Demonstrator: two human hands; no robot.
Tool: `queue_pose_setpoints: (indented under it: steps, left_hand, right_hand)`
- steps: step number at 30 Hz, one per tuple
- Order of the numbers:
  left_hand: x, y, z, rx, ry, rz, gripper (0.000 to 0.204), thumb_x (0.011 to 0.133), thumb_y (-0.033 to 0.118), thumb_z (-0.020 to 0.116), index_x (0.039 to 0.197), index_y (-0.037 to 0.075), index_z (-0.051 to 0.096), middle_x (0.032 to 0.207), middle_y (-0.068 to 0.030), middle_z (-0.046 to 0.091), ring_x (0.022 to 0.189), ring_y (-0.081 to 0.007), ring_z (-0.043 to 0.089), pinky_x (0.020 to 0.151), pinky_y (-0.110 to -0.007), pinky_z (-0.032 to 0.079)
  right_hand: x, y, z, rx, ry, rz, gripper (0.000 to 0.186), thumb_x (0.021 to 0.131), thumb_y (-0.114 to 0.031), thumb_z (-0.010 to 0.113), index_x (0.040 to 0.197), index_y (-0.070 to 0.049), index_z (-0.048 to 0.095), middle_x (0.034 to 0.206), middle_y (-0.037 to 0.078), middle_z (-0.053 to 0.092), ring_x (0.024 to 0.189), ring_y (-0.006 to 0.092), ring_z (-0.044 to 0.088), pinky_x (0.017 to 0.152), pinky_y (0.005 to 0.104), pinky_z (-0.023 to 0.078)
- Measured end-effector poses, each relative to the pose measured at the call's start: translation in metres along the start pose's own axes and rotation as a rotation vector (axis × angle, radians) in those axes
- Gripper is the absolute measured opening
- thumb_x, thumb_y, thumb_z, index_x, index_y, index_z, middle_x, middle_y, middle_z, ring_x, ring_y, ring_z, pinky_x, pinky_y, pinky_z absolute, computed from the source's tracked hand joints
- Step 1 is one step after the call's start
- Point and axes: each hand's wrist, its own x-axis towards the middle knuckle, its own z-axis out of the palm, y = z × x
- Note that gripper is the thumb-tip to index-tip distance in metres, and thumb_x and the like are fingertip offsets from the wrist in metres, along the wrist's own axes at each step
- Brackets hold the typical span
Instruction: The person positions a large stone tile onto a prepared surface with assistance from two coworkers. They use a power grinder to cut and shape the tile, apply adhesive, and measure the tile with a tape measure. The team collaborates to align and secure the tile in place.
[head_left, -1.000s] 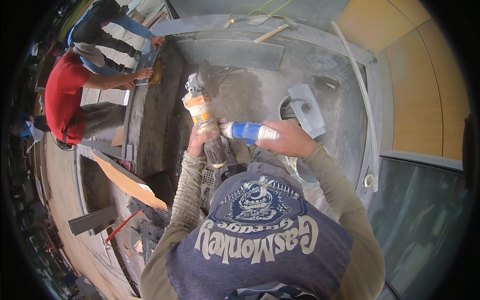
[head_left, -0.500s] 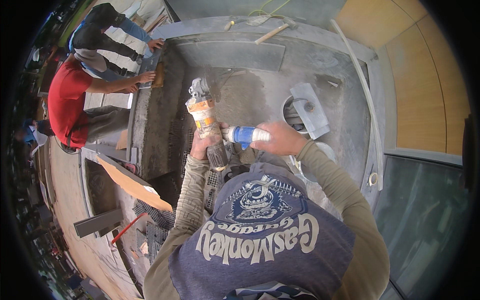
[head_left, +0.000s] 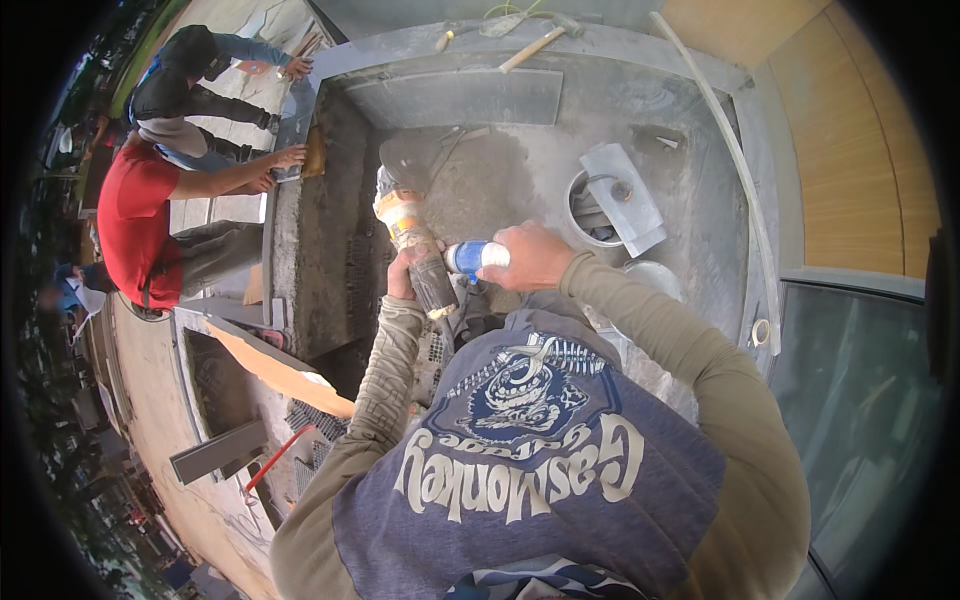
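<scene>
My left hand grips an angle grinder with an orange and pale taped body, its disc pointing away from me. My right hand is closed on the white end of a blue-and-white cable connector, which lies crosswise against the grinder’s body. My left fingers are partly hidden behind the tool. Beyond both hands is the grey concrete floor of a trough.
Two co-workers work over a board at left. A round opening with a loose plate is right. A hammer lies on the far ledge; a long strip runs along the right, with orange cardboard lower left.
My right hand has shifted slightly up and left on the connector, covering more of it. The grinder moved a little right, and its disc looks more tilted.
</scene>
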Motion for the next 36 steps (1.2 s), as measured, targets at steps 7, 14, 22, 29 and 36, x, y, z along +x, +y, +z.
queue_pose_setpoints:
  steps: [7, 14, 22, 29, 36]
  left_hand:
    - [0.012, -0.024, -0.023, 0.031, 0.112, -0.013, 0.043, 0.083, 0.027, 0.067, 0.115, -0.003, 0.064, 0.101, -0.0155, 0.072, 0.086, -0.0281, 0.072, 0.079, -0.039, 0.062]
    - [0.019, -0.031, -0.038, -0.005, 0.127, -0.121, 0.047, 0.082, 0.028, 0.068, 0.115, -0.005, 0.065, 0.101, -0.0162, 0.073, 0.090, -0.0292, 0.072, 0.088, -0.041, 0.060]
    - [0.031, -0.034, -0.040, -0.009, 0.151, -0.118, 0.045, 0.084, 0.031, 0.071, 0.112, -0.003, 0.066, 0.096, -0.0148, 0.072, 0.084, -0.0277, 0.071, 0.079, -0.040, 0.061]
    - [0.042, -0.038, -0.037, -0.020, 0.165, -0.114, 0.043, 0.085, 0.029, 0.070, 0.113, -0.003, 0.065, 0.096, -0.0143, 0.071, 0.084, -0.0273, 0.071, 0.079, -0.040, 0.061]
    - [0.077, -0.046, -0.022, -0.020, 0.148, -0.144, 0.044, 0.087, 0.031, 0.071, 0.114, -0.002, 0.065, 0.099, -0.0152, 0.072, 0.082, -0.0276, 0.071, 0.077, -0.040, 0.061]
  right_hand:
    - [0.009, -0.003, 0.013, -0.047, -0.096, 0.151, 0.054, 0.086, -0.049, 0.076, 0.101, 0.003, 0.076, 0.098, 0.028, 0.075, 0.096, 0.0449, 0.074, 0.088, 0.0498, 0.058]
    - [0.012, -0.022, 0.015, -0.098, -0.129, 0.267, 0.055, 0.086, -0.052, 0.075, 0.103, 0.000, 0.077, 0.100, 0.026, 0.076, 0.101, 0.0426, 0.073, 0.092, 0.0493, 0.057]
    - [0.021, -0.016, 0.025, -0.018, -0.115, 0.396, 0.057, 0.087, -0.056, 0.072, 0.102, -0.002, 0.078, 0.107, 0.024, 0.077, 0.104, 0.0413, 0.074, 0.092, 0.0504, 0.057]
    - [0.038, 0.004, 0.026, 0.000, -0.244, 0.430, 0.058, 0.089, -0.056, 0.068, 0.112, -0.004, 0.077, 0.110, 0.023, 0.076, 0.106, 0.0398, 0.073, 0.094, 0.0501, 0.056]
    - [0.020, 0.067, 0.029, 0.079, -0.193, 0.345, 0.058, 0.088, -0.055, 0.071, 0.114, -0.003, 0.075, 0.112, 0.022, 0.075, 0.109, 0.0394, 0.072, 0.094, 0.0487, 0.055]
